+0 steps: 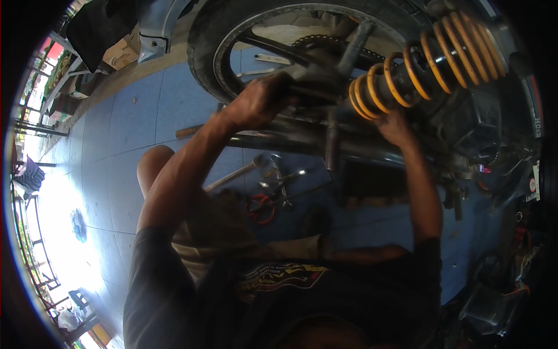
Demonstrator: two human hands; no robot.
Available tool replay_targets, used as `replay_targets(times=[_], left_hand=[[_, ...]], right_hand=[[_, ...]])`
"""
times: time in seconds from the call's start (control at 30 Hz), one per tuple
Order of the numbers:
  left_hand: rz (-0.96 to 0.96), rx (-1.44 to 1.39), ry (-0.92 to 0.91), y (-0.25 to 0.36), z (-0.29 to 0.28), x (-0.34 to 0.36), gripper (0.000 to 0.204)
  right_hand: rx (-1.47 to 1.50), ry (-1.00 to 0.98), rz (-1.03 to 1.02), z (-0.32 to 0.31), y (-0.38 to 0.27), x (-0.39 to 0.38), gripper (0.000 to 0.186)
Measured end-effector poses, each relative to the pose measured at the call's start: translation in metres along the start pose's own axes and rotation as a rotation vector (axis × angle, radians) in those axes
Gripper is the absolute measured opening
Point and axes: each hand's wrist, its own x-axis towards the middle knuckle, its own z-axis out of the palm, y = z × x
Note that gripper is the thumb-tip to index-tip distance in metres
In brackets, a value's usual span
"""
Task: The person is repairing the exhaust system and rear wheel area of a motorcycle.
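My left hand (261, 100) is closed on something dark at the wheel hub, too shadowed to make out; a dark bar-like piece runs rightward from it. My right hand (392, 127) grips the lower end of a shock absorber with an orange coil spring (421, 81), which slants up to the upper right. The rear wheel (206, 58) with its chain sprocket (305, 42) stands behind my hands. Below them run a dark tube (261, 141) and a short upright cylinder (331, 151) under the shock's lower end.
On blue floor tiles (110, 145) lie a long wrench (232, 174), red-handled pliers (261, 214) and several other tools. Cardboard boxes (119, 51) stand at the upper left, metal railings (34, 227) line the bright left side, and dark motorcycle parts (488, 305) lie at the lower right.
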Motion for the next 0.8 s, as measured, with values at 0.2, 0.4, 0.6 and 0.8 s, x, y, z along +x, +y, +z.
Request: replay_targets(times=[0.2,0.4,0.6,0.8], left_hand=[[0.2,0.264,-0.038,-0.012,-0.015,-0.009,0.01],[0.088,0.212,-0.013,-0.008,-0.016,-0.009,0.013],[-0.197,-0.246,-0.023,-0.008,-0.019,-0.011,0.022],[-0.215,-0.293,-0.038,-0.004,-0.016,-0.002,0.025]], right_hand=[[0.14,0.043,0.0,-0.003,-0.016,0.004,0.022],[0.098,0.047,-0.018,0.001,-0.011,0.001,0.03],[0.024,0.04,-0.031,0.008,0.008,0.0,0.036],[0.039,0.067,-0.108,0.003,0.0,0.005,0.03]])
